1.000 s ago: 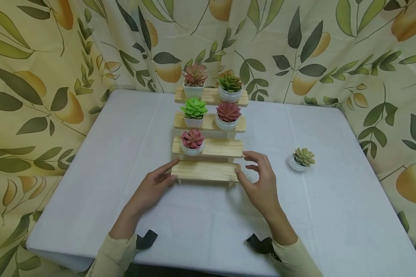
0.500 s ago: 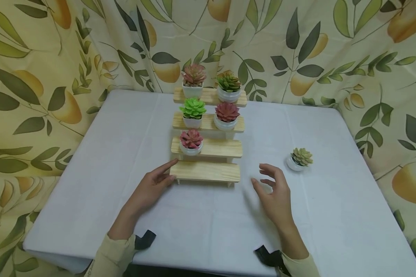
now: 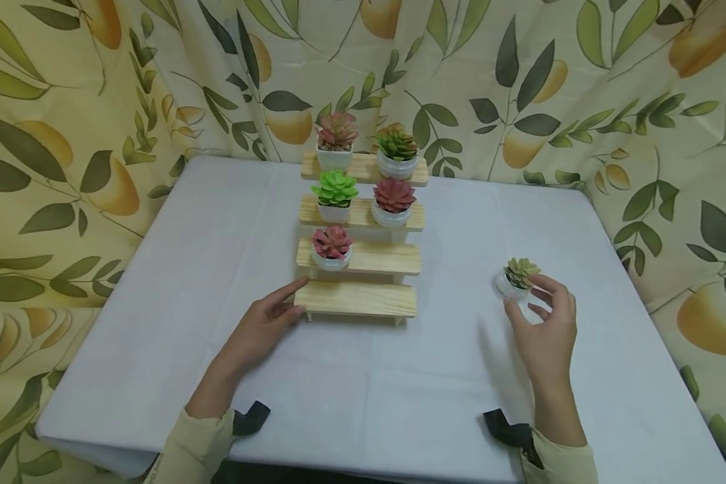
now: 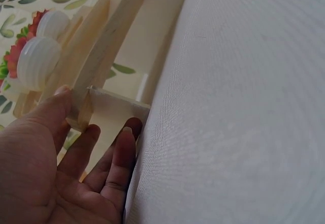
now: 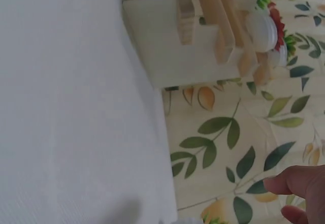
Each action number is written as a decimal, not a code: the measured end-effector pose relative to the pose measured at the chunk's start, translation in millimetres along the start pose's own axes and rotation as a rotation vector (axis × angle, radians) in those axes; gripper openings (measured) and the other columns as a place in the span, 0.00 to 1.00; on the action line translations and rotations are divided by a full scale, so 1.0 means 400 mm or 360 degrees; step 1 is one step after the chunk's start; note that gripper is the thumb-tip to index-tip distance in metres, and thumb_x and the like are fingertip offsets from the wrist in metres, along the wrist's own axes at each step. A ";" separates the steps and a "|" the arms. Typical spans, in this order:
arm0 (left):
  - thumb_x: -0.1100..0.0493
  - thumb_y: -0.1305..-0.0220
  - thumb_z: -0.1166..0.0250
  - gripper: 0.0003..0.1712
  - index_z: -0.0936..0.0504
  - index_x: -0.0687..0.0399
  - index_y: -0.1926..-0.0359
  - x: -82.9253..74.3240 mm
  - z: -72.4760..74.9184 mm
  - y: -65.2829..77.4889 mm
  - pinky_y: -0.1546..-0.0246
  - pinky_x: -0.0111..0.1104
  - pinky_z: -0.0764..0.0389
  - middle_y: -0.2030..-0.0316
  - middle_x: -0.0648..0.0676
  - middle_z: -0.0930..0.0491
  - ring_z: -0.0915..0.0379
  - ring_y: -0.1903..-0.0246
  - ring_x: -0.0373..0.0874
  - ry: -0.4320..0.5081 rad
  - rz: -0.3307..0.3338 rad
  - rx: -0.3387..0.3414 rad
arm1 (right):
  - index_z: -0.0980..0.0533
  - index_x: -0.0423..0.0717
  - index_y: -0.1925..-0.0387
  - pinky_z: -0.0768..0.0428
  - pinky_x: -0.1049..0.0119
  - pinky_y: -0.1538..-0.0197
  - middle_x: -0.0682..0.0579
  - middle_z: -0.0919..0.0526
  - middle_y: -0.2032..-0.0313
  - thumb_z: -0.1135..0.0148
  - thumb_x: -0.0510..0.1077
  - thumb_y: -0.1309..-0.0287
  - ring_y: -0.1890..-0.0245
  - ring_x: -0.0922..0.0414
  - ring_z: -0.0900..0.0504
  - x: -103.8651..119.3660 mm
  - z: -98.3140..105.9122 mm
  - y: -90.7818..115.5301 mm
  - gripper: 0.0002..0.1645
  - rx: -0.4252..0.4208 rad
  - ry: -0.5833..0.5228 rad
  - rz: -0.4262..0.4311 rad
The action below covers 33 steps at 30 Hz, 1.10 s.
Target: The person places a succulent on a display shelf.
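Note:
A stepped wooden plant stand (image 3: 357,299) stands mid-table, with several potted artificial succulents on its upper three tiers. My left hand (image 3: 260,333) holds the left end of the lowest board, with thumb and forefinger at its corners; the left wrist view shows the fingers (image 4: 119,168) by the white side support. Off to the right sits a pale green succulent in a white pot (image 3: 511,286). My right hand (image 3: 547,336) is at its right side, thumb and fingers spread around it. In the right wrist view a fingertip (image 5: 277,183) appears apart from the pot, which barely shows at the bottom edge.
White cloth covers the table (image 3: 363,403). Left on the third tier is a pink succulent (image 3: 331,245); the second tier bears a bright green one (image 3: 335,189) and a dark red one (image 3: 393,196). A leaf-patterned curtain (image 3: 454,60) hangs behind.
My right hand has let go of the stand's right side and moved right to the pale green succulent. The left hand stays at the stand's left end.

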State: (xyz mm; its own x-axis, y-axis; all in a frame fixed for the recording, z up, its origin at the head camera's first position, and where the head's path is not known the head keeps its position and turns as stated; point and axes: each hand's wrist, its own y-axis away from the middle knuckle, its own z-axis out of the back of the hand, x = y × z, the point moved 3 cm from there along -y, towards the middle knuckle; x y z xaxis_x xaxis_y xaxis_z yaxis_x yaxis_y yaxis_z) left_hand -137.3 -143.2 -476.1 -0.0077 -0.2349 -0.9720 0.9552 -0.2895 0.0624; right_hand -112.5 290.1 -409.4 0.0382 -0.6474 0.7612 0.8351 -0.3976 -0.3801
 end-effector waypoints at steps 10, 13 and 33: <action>0.49 0.35 0.40 0.28 0.33 0.27 0.35 0.007 -0.005 -0.005 0.54 0.37 0.26 0.44 0.46 0.26 0.25 0.54 0.45 0.0066 -0.0018 0.0005 | 0.39 0.58 0.33 0.32 0.57 0.42 0.50 0.38 0.38 0.27 0.45 0.52 0.39 0.53 0.34 -0.065 0.028 -0.078 0.46 0.0182 0.0146 -0.0254; 0.49 0.34 0.40 0.28 0.34 0.27 0.34 0.008 -0.005 -0.005 0.54 0.37 0.26 0.44 0.45 0.26 0.25 0.55 0.45 0.0068 -0.0022 0.0012 | 0.40 0.60 0.32 0.33 0.56 0.41 0.50 0.39 0.37 0.27 0.49 0.51 0.37 0.52 0.36 -0.083 0.023 -0.096 0.46 0.0235 0.0162 -0.0290; 0.49 0.34 0.41 0.28 0.34 0.27 0.34 0.012 -0.001 -0.007 0.53 0.37 0.27 0.43 0.45 0.27 0.26 0.52 0.43 0.0039 -0.0026 0.0021 | 0.44 0.59 0.29 0.31 0.51 0.43 0.49 0.40 0.33 0.28 0.43 0.50 0.34 0.48 0.40 -0.132 -0.036 -0.109 0.50 0.0426 0.0092 -0.0228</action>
State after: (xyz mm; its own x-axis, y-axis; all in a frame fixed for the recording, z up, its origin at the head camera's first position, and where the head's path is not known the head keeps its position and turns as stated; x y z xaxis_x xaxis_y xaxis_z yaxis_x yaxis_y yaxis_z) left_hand -140.1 -143.2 -480.8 -0.0160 -0.2072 -0.9782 0.9509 -0.3056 0.0492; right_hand -158.7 332.3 -440.5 -0.1153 -0.6361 0.7630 0.9450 -0.3069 -0.1131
